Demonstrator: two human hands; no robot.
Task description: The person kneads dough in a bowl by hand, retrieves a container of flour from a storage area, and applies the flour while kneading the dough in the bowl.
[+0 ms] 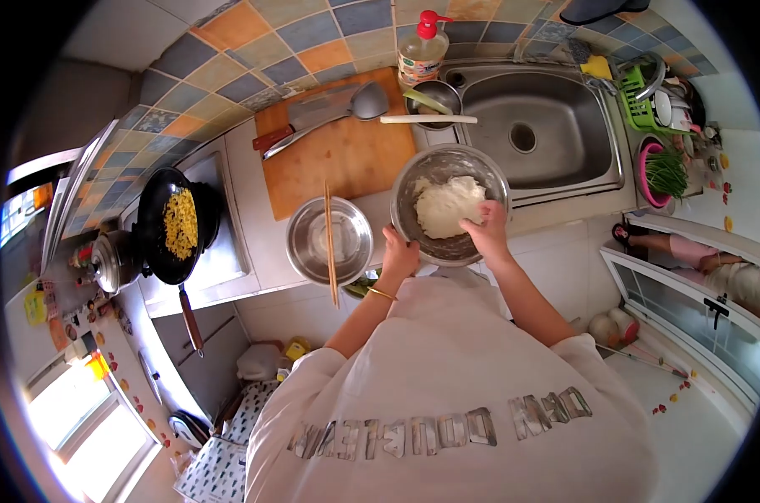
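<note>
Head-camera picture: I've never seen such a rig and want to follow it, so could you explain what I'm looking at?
There is no machine here. The single picture comes from a camera on a person's head, looking forward and down, so their shirt fills the bottom.

The left hand holds the side of a steel bowl; the right hand is at its rim, fingers by the pale dough.

On the counter, another bowl has chopsticks across it. A cutting board bears a cleaver and a spatula. A wok with yellow food stands left; a sink is right.
</note>
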